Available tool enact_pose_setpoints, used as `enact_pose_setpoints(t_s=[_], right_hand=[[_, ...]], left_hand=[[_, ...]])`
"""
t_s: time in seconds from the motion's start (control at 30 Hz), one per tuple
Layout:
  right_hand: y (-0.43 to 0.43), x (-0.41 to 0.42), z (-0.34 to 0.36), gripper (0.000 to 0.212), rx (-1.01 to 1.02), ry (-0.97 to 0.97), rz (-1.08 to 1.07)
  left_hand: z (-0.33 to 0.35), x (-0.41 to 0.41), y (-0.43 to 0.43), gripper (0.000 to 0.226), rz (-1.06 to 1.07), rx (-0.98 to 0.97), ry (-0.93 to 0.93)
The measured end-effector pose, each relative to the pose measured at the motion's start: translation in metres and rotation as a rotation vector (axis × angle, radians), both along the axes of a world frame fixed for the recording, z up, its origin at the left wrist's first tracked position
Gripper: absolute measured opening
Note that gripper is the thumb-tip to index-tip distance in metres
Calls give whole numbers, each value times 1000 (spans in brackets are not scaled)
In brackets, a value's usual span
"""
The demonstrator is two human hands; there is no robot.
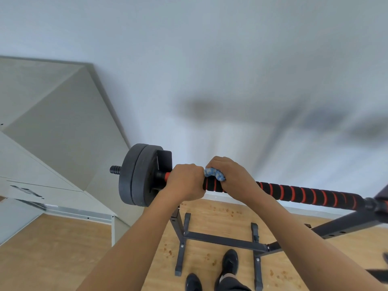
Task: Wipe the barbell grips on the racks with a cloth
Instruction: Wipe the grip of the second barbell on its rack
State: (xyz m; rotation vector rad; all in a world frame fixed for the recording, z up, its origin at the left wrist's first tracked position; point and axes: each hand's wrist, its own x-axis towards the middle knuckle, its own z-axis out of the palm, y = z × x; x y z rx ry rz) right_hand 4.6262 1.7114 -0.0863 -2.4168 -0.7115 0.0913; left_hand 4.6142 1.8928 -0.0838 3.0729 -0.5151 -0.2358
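Pale blue-white wall [210, 59] fills the top and right; grey angular cabinet [52, 122] at left; light wooden floor [52, 259] below.
Black steel rack [220, 240] stands on the floor by the wall, with a cross-bar between its feet; its left cradle [164, 162] carries the bar.
Long barbell with black foam grip and red spiral stripes [304, 194] lies across the rack; long axis runs left to right, dropping slightly toward the right edge; stub end points left.
Two black round weight plates [134, 175] sit on the left end, just outside the cradle.
Both forearms come up from the bottom edge, converging on the bar's left part.
Left hand [185, 181] is a closed fist wrapped over the bar, knuckles up, just beside the cradle.
Right hand [233, 175] sits right next to the left; fingers curl over the grip and clamp a small blue-and-white crumpled cloth [214, 173] against it; the cloth shows between the two hands on top of the foam.
Black shoes [230, 261] on the floor by the rack base.
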Motion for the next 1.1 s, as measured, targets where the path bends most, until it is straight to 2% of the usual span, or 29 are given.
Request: enact_pose_setpoints(t_s=[0.2, 0.27, 0.33, 0.4, 0.47, 0.53, 0.67, 0.8, 0.93, 1.0, 1.1], right_hand=[[2, -5, 1, 45, -22, -39, 24], [0, -4, -1, 48, -43, -31, 25], [-1, 0, -4, 49, -45, -10, 26], [-1, 4, -5, 50, -40, 20, 39], [1, 9, -4, 58, -37, 39, 25], [2, 12, -5, 61, -20, 44, 23], [3, 3, 1, 52, -48, 37, 25], [2, 2, 3, 46, -105, -23, 65], [3, -3, 6, 43, -76, -43, 76], [2, -5, 8, 42, -55, -44, 90], [-3, -1, 9, 43, -12, 1, 82]], left_hand=[[10, 29, 3, 22, 15, -85, 470], [13, 31, 3, 27, 5, -121, 533], [9, 23, 4, 23, -9, -116, 371], [-8, 6, 4, 15, -25, -63, -5], [-28, -7, 3, 22, -44, -20, -283], [-32, -11, 3, 30, -36, -35, -379], [-14, -5, 2, 10, -4, -13, -144], [6, 5, 1, 9, 22, -20, 120], [16, 19, 5, 16, 7, -63, 389], [13, 21, 7, 18, -5, -83, 408], [8, 13, 6, 15, 10, -100, 242]])
